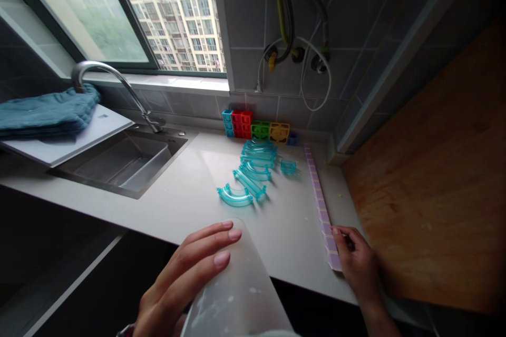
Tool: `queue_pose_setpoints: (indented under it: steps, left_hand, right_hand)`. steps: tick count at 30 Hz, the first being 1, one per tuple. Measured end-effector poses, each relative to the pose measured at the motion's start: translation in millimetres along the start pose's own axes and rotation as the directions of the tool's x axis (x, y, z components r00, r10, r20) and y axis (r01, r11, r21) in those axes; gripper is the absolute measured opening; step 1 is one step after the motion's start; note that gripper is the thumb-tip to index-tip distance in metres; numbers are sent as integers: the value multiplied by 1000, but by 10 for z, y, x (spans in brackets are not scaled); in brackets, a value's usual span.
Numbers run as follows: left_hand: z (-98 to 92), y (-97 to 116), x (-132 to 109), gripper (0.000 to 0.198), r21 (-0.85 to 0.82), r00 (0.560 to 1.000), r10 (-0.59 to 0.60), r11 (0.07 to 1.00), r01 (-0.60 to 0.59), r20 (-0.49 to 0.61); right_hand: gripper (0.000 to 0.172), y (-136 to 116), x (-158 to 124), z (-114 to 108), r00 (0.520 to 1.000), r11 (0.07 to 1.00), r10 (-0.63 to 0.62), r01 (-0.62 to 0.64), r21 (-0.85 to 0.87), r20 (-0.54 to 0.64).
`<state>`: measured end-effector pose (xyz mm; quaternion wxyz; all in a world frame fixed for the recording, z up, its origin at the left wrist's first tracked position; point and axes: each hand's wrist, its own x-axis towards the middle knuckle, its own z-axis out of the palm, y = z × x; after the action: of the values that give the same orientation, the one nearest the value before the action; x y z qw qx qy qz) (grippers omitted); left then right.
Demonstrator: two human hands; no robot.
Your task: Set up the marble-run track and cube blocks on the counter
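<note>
At the bottom middle, my left hand (190, 263) lies with its fingers over the side of a translucent plastic container (245, 295), which it holds at the counter's front edge; its thumb is hidden. My right hand (358, 258) is closed at the near end of a long lilac strip (318, 195) marked off in segments, its fingertips at the strip's right edge. The strip lies flat along the counter's right side. Several clear turquoise track pieces (256, 155), curved and straight, lie mid-counter, with a small turquoise block (288, 167) beside them.
Against the back wall stand red (242, 124), green (261, 130) and yellow blocks (279, 132). To the left are a steel sink (146, 189), a faucet (114, 73) and a white board (98, 131) bearing a blue cloth (47, 110). A wooden panel (435, 184) borders the right side.
</note>
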<state>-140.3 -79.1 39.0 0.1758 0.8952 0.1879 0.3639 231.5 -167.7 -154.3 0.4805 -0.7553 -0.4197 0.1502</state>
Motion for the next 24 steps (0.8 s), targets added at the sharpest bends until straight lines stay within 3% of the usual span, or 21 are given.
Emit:
queue_pose_setpoints:
  steps: [19,24]
  left_hand:
    - [-44,-84,-96,57,20,999,-22,1000,22,-42]
    - [204,-105,-175,50,-15,956,-125,992,126,-264]
  right_hand:
    - [36,97,-21,-9,999,1000,13,-13,-26,29]
    - [35,81,-28,-10,999,999,6,-5,-32,31]
